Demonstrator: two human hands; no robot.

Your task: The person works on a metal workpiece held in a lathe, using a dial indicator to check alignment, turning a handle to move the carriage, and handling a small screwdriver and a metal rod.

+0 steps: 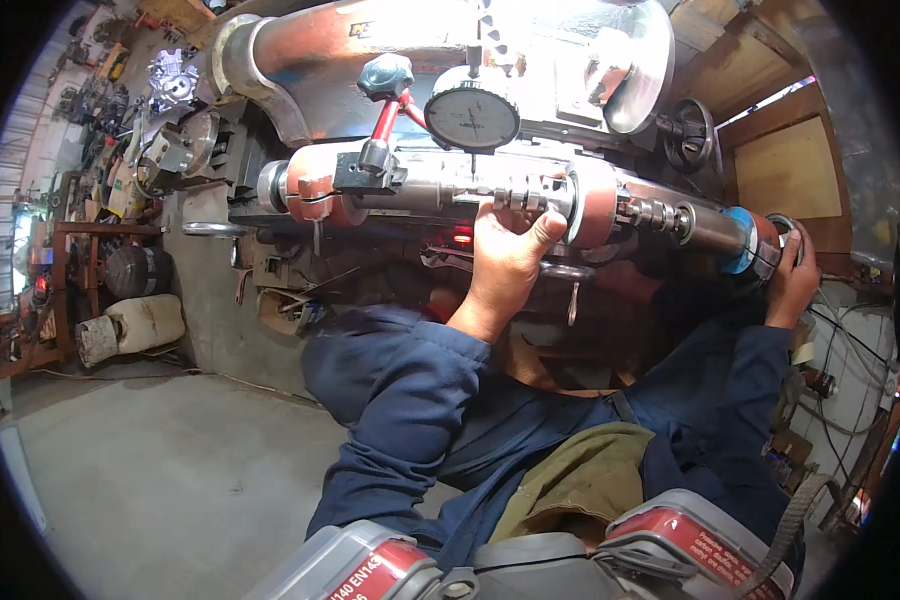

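Note:
A shiny steel shaft with lobes, a camshaft by its look [518, 194], lies across the machine between reddish-brown ring-shaped holders [596, 204]. My left hand [510, 250] is closed around it from below, thumb at the front near the right holder. Just above my fingers, a round dial gauge [473, 118] points its thin stem down at the shaft. A red arm with a dark knob [386, 76] stands on a black clamp block [363, 173] beside the gauge. At the far right, my right hand [792, 278] curls its fingers over the rim of a small handwheel [788, 236], next to a blue-banded cylinder [740, 241].
Behind the shaft runs the large machine body [320, 50], with another handwheel [692, 136] at right. A crank handle [573, 300] hangs below my left hand. At left, a pale canister [148, 325] lies by a rack. Respirator filters [370, 560] fill the lower edge.

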